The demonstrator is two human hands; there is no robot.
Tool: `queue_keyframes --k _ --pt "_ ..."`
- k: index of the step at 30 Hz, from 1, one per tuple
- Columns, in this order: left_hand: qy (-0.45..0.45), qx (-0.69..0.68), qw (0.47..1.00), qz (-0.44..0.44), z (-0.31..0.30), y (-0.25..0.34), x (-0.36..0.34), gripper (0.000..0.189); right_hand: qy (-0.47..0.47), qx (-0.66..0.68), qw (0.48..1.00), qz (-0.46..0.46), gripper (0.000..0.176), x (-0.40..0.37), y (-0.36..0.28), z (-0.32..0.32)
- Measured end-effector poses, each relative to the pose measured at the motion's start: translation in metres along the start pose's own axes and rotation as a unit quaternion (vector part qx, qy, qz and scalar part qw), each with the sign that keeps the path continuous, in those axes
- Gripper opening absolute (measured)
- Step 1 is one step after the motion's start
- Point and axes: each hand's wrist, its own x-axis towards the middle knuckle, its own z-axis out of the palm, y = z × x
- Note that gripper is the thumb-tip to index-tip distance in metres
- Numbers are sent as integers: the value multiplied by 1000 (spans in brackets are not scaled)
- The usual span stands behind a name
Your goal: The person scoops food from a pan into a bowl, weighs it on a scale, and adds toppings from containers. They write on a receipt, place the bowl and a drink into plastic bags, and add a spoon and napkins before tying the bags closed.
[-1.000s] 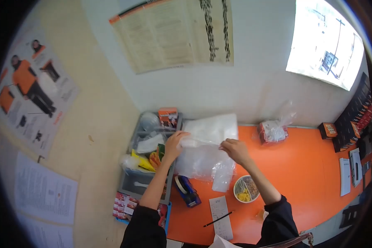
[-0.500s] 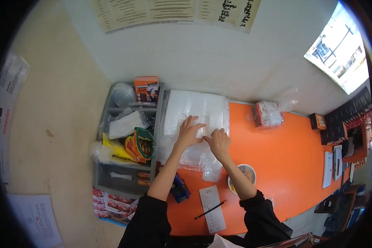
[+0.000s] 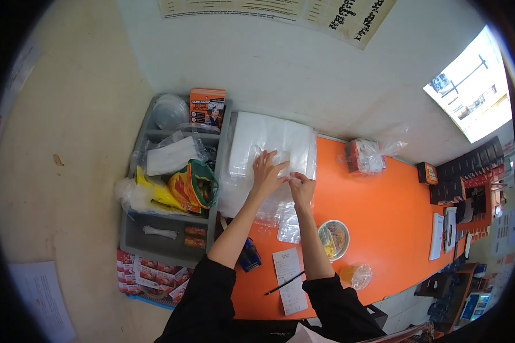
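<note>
- The stack of white plastic bags point(image 3: 280, 146) lies at the back of the orange counter point(image 3: 383, 228), against the wall and just beside the grey organiser tray point(image 3: 133, 237). It looks thin, slippery and limp. The layers lie flat and nearly square, with a looser spill of clear bags point(image 3: 287, 224) trailing from under it towards the person.
- The left hand point(image 3: 267, 173) rests on the stack's near edge with its fingers spread and flat, gripping nothing and only pressing down.
- The right hand point(image 3: 301, 187) sits touching it, fingers bunched together at the edge of the top layers. Whether a single layer is pinched between them is too small to tell.
- Likely risk: the films cling to each other, so several could lift together instead of one.
- If the flat hand eases off, the whole stack could slide towards the counter's front, since nothing else holds it.
- A sharp tug could tear the thin film at the pinched edge.
- The clear bags hang close to the open bowl of food point(image 3: 335, 239). A dragged sheet could sweep into it or nudge it.
- Further out, the receipt point(image 3: 289, 280) and the pen point(image 3: 286, 283) on it lie loose near the front edge, and a forearm could brush them off.
</note>
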Motion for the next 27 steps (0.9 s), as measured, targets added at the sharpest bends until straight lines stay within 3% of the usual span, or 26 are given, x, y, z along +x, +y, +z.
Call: queue_keyframes --k 4,7,10,13,16,19,20,22,23,25,27 --pt "43 -17 998 -42 -6 20 9 53 -20 98 988 121 27 9 -13 -2" --pt "101 39 994 -28 8 24 14 51 39 -10 998 -41 32 -13 -32 -15" --pt "95 61 990 -87 20 20 26 51 87 -6 981 -172 32 -19 -30 -19" --pt "110 55 986 -111 17 26 27 51 -11 82 994 -68 35 7 -16 -18" --pt "142 37 985 -86 20 25 23 51 -118 13 987 104 40 42 -48 -33" --pt "170 31 981 -83 31 18 25 50 -106 47 993 33 44 44 -44 -23" --pt "172 45 979 -99 33 20 25 50 -93 32 995 13 34 32 -51 -26" --pt "183 75 971 -132 34 24 31 50 -18 -51 988 -147 27 3 -45 -28" --pt "166 76 972 -151 34 23 36 50 19 -91 970 -225 24 -15 -40 -28" --pt "128 73 971 -188 35 22 49 48 -13 8 979 -203 18 -61 -33 -38" --pt "-6 30 989 -142 6 12 58 50 25 -151 954 -258 19 -91 -7 -67"
